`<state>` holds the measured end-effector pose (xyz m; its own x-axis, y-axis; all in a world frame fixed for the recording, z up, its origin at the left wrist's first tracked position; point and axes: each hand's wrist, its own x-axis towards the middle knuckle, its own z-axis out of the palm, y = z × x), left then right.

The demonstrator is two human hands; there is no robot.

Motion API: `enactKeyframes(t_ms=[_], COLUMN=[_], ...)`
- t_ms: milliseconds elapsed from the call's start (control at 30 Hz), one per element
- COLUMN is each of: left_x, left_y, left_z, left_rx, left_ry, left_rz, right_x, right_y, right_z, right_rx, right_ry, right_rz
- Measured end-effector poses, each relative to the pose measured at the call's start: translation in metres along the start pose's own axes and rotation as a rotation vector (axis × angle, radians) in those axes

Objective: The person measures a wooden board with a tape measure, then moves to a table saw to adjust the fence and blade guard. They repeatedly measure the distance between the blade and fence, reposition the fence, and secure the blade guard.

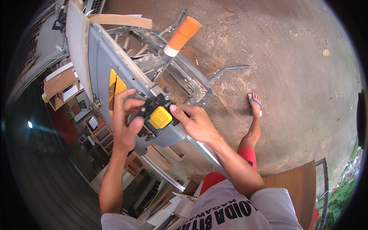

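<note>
A grey table saw (101, 57) stands at the left with a yellow insert (117, 86) in its top. At its near end sits a black fitting (156, 102) with a raised yellow block (160, 117). My left hand (126, 122) is at the fitting's left side, fingers curved and apart, thumb pointing toward the yellow block. Whether those fingertips touch the fitting, I cannot tell. From the right, my right hand (195, 123) has its thumb and fingers closed on the fitting's edge beside the yellow block; the fingertips are partly hidden.
An orange pipe (182, 36) with a white end rises from the dark metal frame (180, 73), whose bent bar (230, 69) juts out over the concrete floor (295, 57). Wooden shelves and boards (101, 134) crowd the left. A wooden panel (291, 188) stands at lower right.
</note>
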<state>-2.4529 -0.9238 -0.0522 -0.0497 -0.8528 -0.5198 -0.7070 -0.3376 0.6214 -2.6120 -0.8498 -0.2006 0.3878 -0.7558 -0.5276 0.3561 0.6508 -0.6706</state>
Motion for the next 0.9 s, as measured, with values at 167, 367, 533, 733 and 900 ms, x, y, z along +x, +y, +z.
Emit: enactKeyframes(t_ms=[167,367,533,733,900], left_x=[0.001,-0.008,-0.011,0.022,0.030], left_y=[0.024,0.022,0.027,-0.002,-0.007], left_z=[-0.013,-0.030,-0.020,-0.037,-0.027], left_rx=[0.602,0.480,0.373,0.485,0.551], left_ry=[-0.123,-0.227,-0.217,-0.047,-0.048], left_rz=[0.219,0.174,0.159,0.131,0.172], right_x=[-0.003,-0.016,-0.008,-0.017,-0.019], right_y=[-0.007,-0.009,-0.002,-0.019,-0.025], right_z=[-0.003,-0.002,-0.003,0.008,0.012], right_rx=[-0.085,-0.105,0.080,-0.141,-0.357], right_ry=[0.000,-0.048,-0.131,-0.043,-0.040], right_rz=[0.004,-0.304,-0.232,-0.420,-0.377])
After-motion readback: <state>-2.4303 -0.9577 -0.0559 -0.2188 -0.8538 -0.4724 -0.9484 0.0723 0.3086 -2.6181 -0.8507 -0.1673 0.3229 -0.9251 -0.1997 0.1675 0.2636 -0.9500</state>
